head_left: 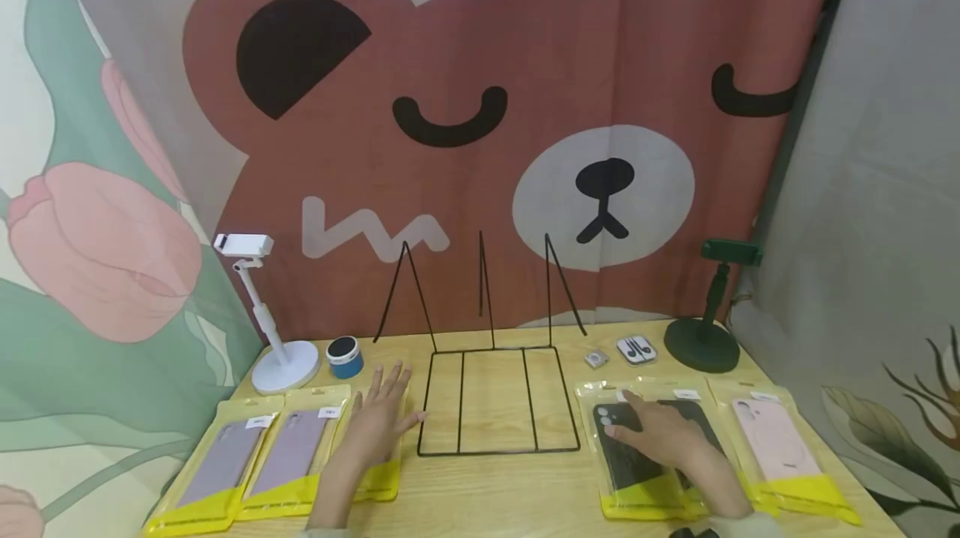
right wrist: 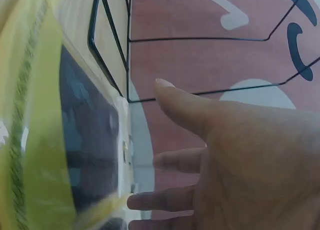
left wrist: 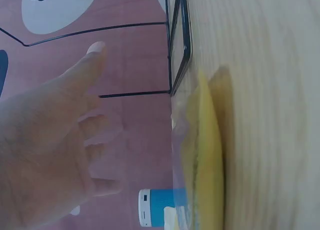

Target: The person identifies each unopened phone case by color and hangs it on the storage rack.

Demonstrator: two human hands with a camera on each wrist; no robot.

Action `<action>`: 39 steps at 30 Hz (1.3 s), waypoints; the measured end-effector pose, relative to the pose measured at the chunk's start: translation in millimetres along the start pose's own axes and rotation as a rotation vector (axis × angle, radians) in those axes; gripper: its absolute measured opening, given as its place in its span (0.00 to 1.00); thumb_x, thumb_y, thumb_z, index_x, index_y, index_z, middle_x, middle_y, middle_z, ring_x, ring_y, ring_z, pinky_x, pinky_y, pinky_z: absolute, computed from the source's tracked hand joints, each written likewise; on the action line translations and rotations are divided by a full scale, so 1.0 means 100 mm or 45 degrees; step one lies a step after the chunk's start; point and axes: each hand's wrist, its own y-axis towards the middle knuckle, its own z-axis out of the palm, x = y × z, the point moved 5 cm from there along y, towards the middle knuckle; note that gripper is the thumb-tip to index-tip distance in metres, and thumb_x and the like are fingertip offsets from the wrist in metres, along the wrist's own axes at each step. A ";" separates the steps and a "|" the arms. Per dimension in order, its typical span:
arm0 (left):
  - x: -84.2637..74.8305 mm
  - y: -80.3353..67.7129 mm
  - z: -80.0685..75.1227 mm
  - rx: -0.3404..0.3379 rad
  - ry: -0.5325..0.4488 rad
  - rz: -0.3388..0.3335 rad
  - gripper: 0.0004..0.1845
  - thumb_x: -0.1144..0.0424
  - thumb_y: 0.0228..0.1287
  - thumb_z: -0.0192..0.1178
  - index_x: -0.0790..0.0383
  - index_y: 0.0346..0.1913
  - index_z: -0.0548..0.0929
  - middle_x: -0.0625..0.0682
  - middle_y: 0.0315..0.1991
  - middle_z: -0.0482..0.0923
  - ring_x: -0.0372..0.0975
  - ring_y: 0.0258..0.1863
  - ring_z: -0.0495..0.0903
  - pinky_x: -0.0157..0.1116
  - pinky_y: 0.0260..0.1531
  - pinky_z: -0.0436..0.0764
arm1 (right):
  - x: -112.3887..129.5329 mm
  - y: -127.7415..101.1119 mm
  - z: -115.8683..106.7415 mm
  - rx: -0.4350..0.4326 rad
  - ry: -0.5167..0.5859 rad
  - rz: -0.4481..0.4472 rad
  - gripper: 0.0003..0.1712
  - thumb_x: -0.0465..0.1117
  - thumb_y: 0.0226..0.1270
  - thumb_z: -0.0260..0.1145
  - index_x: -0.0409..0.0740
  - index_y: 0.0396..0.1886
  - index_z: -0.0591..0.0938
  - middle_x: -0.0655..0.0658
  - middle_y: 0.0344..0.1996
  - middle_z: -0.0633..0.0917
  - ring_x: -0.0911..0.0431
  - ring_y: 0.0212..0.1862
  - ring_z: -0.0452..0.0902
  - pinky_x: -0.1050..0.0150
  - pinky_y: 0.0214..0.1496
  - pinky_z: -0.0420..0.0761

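My left hand point(head_left: 381, 409) lies flat with spread, straight fingers over a yellow-edged phone case packet point(head_left: 382, 480) at the table's left; the left wrist view shows the left hand point(left wrist: 65, 135) beside that packet point(left wrist: 202, 155). My right hand point(head_left: 648, 431) rests with relaxed fingers on a packet holding a black phone case point(head_left: 626, 459); in the right wrist view the right hand point(right wrist: 220, 150) hovers close over the black case point(right wrist: 85, 140). Between the hands stands a black wire rack point(head_left: 495, 401), seen also as the rack point(left wrist: 179, 39) and the rack point(right wrist: 107, 39).
Two purple case packets point(head_left: 225, 463) point(head_left: 288, 455) lie far left, a pink one point(head_left: 780, 446) far right. At the back stand a white phone stand point(head_left: 283, 363), a blue speaker point(head_left: 344, 356), an earphone box point(head_left: 636, 348) and a green stand point(head_left: 701, 344). A bear-print curtain hangs behind.
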 end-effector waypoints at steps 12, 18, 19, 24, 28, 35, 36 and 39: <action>-0.02 -0.04 0.12 0.107 -0.049 0.070 0.45 0.46 0.50 0.70 0.63 0.69 0.68 0.58 0.70 0.64 0.60 0.72 0.50 0.69 0.61 0.54 | 0.09 0.00 0.15 0.026 -0.115 -0.024 0.54 0.70 0.47 0.69 0.40 0.66 0.71 0.27 0.56 0.75 0.23 0.58 0.64 0.25 0.54 0.62; -0.03 -0.04 0.16 0.139 -0.079 0.056 0.46 0.47 0.46 0.72 0.65 0.68 0.69 0.59 0.69 0.65 0.60 0.72 0.50 0.69 0.61 0.52 | 0.12 -0.01 0.20 0.025 -0.133 -0.008 0.55 0.68 0.43 0.73 0.38 0.65 0.71 0.23 0.57 0.72 0.23 0.60 0.61 0.26 0.57 0.60; -0.02 -0.04 0.17 0.144 -0.084 0.061 0.46 0.47 0.46 0.73 0.65 0.67 0.70 0.60 0.68 0.66 0.61 0.72 0.50 0.70 0.61 0.52 | 0.12 -0.01 0.21 0.021 -0.129 -0.001 0.55 0.68 0.42 0.74 0.38 0.65 0.71 0.23 0.57 0.72 0.22 0.60 0.61 0.26 0.57 0.61; 0.01 -0.06 0.19 0.175 -0.104 0.067 0.40 0.51 0.48 0.73 0.66 0.64 0.74 0.61 0.65 0.70 0.63 0.71 0.51 0.71 0.60 0.52 | 0.11 -0.01 0.24 0.005 -0.085 0.046 0.59 0.68 0.38 0.76 0.37 0.65 0.70 0.23 0.52 0.74 0.21 0.57 0.63 0.24 0.49 0.66; 0.05 -0.08 0.21 0.196 -0.117 0.054 0.38 0.53 0.50 0.73 0.65 0.63 0.75 0.60 0.66 0.70 0.63 0.71 0.51 0.73 0.58 0.51 | 0.12 0.00 0.26 0.026 -0.056 0.095 0.62 0.67 0.35 0.77 0.36 0.67 0.68 0.23 0.51 0.75 0.21 0.55 0.65 0.25 0.46 0.69; 0.04 -0.08 0.24 0.215 -0.153 0.083 0.36 0.53 0.53 0.71 0.65 0.63 0.75 0.58 0.66 0.70 0.64 0.71 0.51 0.74 0.57 0.51 | 0.14 0.01 0.24 0.019 -0.052 0.127 0.62 0.62 0.34 0.80 0.37 0.68 0.66 0.20 0.52 0.73 0.21 0.54 0.66 0.28 0.46 0.72; 0.04 -0.08 0.24 0.219 -0.161 0.090 0.35 0.53 0.53 0.71 0.65 0.63 0.75 0.58 0.66 0.69 0.64 0.71 0.50 0.74 0.57 0.50 | 0.14 0.02 0.24 0.014 -0.049 0.126 0.62 0.61 0.35 0.80 0.37 0.68 0.66 0.19 0.53 0.72 0.21 0.54 0.66 0.28 0.46 0.73; 0.02 -0.07 0.25 0.225 -0.181 0.120 0.34 0.54 0.55 0.70 0.65 0.63 0.75 0.58 0.66 0.69 0.64 0.71 0.50 0.73 0.58 0.50 | 0.13 0.03 0.22 -0.005 -0.041 0.116 0.63 0.60 0.34 0.81 0.38 0.70 0.64 0.18 0.53 0.70 0.20 0.54 0.66 0.29 0.44 0.74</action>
